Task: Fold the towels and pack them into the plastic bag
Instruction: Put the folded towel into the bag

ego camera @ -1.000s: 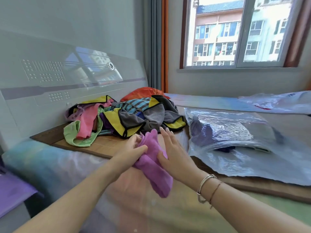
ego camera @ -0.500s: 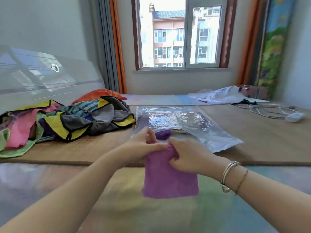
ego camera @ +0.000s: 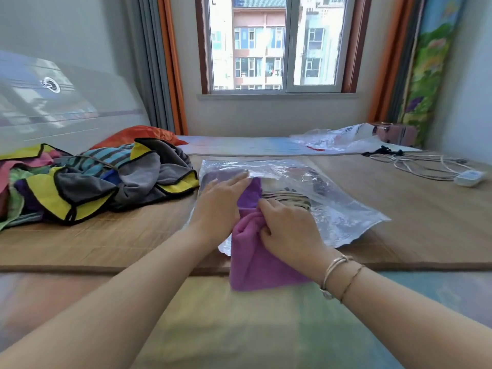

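A folded purple towel [ego camera: 253,265] lies with its far end inside the mouth of the clear plastic bag [ego camera: 343,211] on the bamboo mat. My right hand [ego camera: 287,230] grips the bunched towel near the bag's opening. Reaching into the opening, my left hand [ego camera: 221,201] has its fingers straight along the bag's upper film. Folded towels, one striped [ego camera: 290,198], show through the plastic. A heap of unfolded towels [ego camera: 87,187] in yellow, grey, striped blue, pink and green lies to the left.
A white headboard [ego camera: 66,110] stands at the left behind the heap, with an orange cushion [ego camera: 133,135] beside it. Another plastic bag [ego camera: 338,139] lies at the back right. A cable and white adapter [ego camera: 468,178] rest on the mat at the far right.
The view swung right from the towel heap to the bag. The purple towel, earlier held in the air, now has its far end pushed into the bag's mouth.
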